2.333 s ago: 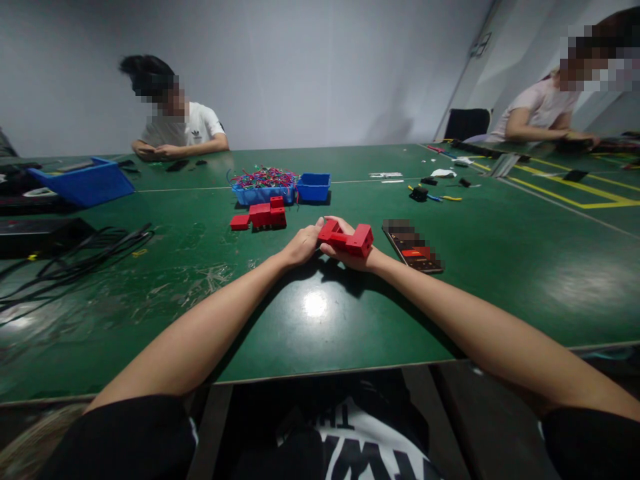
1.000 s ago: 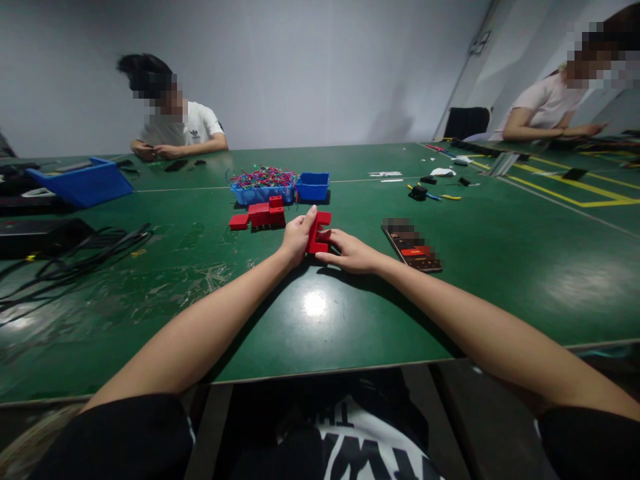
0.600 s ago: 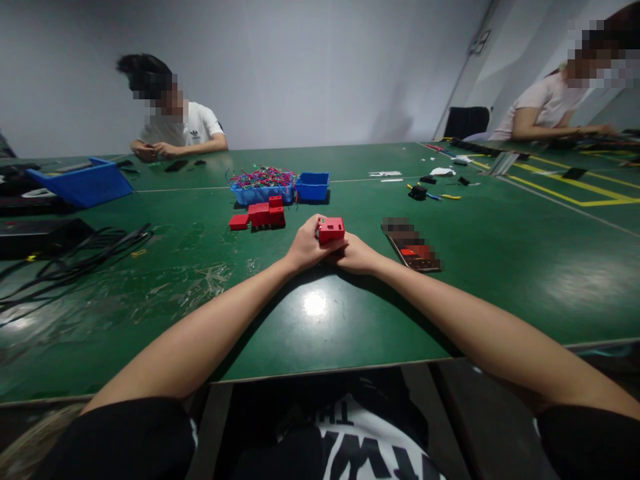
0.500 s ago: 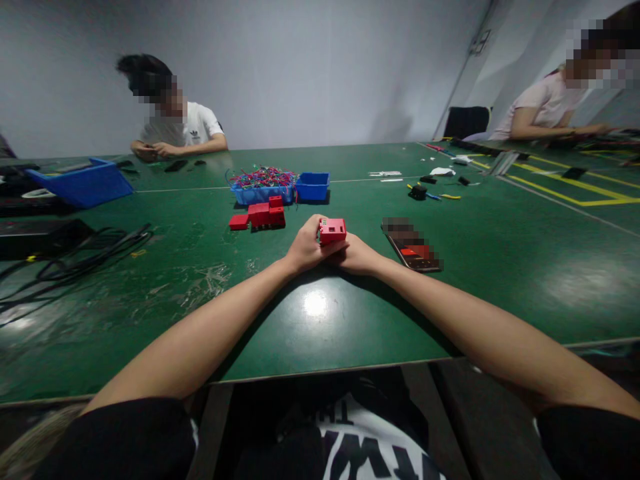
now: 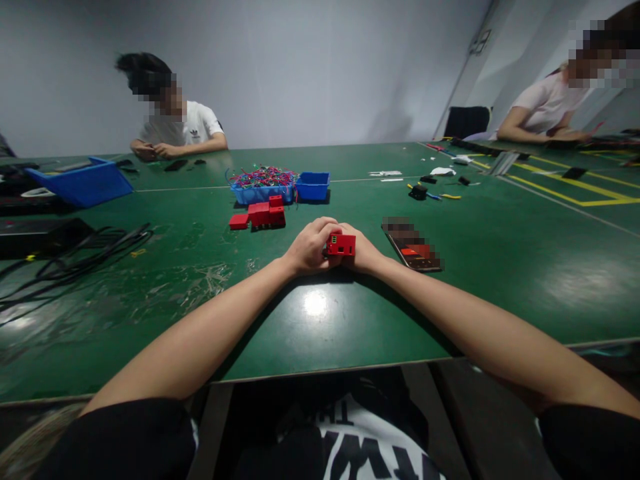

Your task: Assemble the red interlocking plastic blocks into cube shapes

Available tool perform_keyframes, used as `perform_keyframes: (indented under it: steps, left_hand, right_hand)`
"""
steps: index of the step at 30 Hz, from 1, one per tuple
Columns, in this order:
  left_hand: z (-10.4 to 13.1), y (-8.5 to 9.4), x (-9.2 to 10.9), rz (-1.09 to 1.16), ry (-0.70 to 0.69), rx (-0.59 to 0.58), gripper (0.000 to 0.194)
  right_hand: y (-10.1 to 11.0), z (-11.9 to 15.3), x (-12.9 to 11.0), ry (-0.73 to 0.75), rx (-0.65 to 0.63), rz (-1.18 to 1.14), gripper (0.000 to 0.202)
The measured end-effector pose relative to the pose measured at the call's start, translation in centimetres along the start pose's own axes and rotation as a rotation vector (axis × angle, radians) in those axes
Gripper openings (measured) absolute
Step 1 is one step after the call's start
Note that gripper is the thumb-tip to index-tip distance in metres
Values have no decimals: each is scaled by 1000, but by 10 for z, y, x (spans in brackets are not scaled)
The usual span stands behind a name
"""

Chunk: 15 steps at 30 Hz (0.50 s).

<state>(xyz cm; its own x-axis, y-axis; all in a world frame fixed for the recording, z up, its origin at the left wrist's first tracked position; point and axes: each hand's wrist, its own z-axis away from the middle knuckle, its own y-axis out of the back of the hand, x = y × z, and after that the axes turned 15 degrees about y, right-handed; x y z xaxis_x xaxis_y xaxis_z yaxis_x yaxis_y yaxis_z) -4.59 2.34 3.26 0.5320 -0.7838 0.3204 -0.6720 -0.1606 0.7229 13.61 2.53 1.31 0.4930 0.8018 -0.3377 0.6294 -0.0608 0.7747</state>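
A small red plastic box (image 5: 342,245) with dark slots and a green-and-white patch at one corner is held just above the table's front part. My left hand (image 5: 314,245) closes around its left side, fingers curled over the top. From the right, my right hand (image 5: 364,249) grips it too, with most of its fingers hidden behind the box. Further off to the left, several similar red boxes (image 5: 260,214) sit grouped on the green table (image 5: 320,333). To the right of my hands lies a phone (image 5: 412,247) with its screen lit.
Behind the red boxes stand a blue bin (image 5: 264,193) heaped with coloured wires and a second blue bin (image 5: 314,188). Black cables (image 5: 95,253) and a tilted blue tray (image 5: 83,187) lie left. Two people sit across the table, one left (image 5: 187,127), one right (image 5: 543,110).
The red box has turned and shifted slightly down and right, showing a different face. My left fingers have moved over its top.
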Motion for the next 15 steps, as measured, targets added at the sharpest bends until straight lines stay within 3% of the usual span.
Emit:
perform_keyframes:
  steps: [9,15]
  left_hand:
    - [1,0,1,-109,-102,34,42]
    - [1,1,2,-215,-207,100,36]
  right_hand:
    - [2,-1,-3,12,-24,-2,26]
    - [6,0,-12,12,-14,-10,39]
